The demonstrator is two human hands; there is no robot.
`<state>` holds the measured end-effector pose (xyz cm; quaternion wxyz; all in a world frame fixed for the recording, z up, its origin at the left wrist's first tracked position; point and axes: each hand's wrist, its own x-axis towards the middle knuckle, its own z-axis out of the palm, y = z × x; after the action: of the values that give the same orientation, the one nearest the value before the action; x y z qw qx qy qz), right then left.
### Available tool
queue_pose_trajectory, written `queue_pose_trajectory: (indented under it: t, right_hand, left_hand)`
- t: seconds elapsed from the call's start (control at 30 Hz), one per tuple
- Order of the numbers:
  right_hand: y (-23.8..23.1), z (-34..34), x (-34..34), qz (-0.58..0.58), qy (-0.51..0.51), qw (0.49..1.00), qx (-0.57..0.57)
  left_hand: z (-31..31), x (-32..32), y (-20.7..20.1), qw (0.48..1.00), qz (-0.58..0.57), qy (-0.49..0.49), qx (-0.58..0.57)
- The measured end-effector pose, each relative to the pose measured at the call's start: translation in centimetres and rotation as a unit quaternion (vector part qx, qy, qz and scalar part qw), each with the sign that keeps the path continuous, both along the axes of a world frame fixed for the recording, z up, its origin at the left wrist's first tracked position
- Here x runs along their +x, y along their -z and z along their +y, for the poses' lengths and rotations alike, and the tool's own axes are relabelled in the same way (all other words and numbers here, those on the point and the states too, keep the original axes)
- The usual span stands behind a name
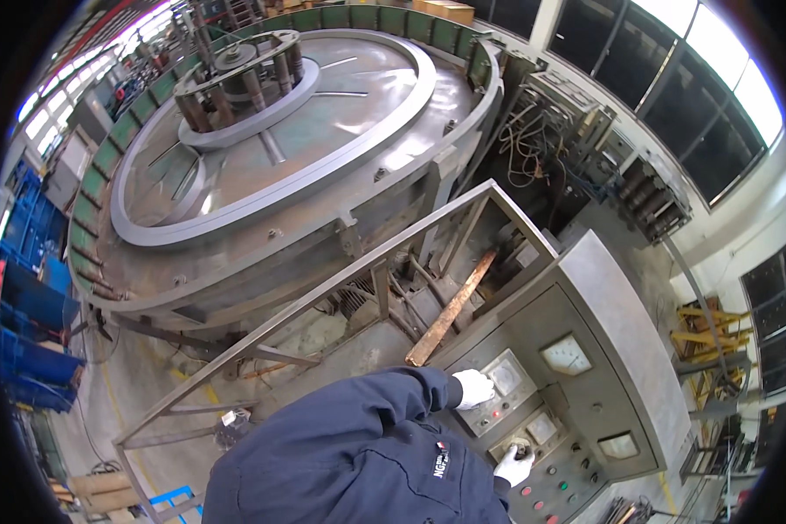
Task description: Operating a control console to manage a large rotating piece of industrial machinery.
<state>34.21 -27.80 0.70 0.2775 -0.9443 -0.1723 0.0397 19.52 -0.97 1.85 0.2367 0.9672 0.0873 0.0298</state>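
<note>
My left hand (474, 389), in a white glove, rests against a small panel with a square meter (506, 377) on the grey control console (616, 288). Its fingers look curled, and what they hold, if anything, is hidden. Lower down, my right hand (513, 469), also gloved in white, has its fingers closed on a dark rotary knob (521, 449). That knob sits beside a second small meter (542, 428). A red indicator lamp (497, 414) shows between the two panels. Dark blue sleeves cover both arms.
Two larger gauges (566, 355) are set in the console, with red and green buttons (563, 486) near its lower edge. Past a metal railing (323, 297) stands a large round machine table (349, 113) carrying a metal ring. A wooden plank (452, 310) leans behind the console.
</note>
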Motion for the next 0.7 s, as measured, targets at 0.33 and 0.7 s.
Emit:
queue_pose_trajectory:
  t: [0.33, 0.7]
  right_hand:
    - [0.6, -0.5, 0.7, 0.021, -0.005, 1.000, 0.018]
    - [0.1, 0.0, -0.6, -0.039, -0.006, 0.999, 0.023]
  left_hand:
    - [-0.5, 0.4, 1.6, 0.999, -0.031, -0.018, 0.011]
    - [-0.9, -0.3, 1.8, 0.998, -0.023, -0.049, -0.019]
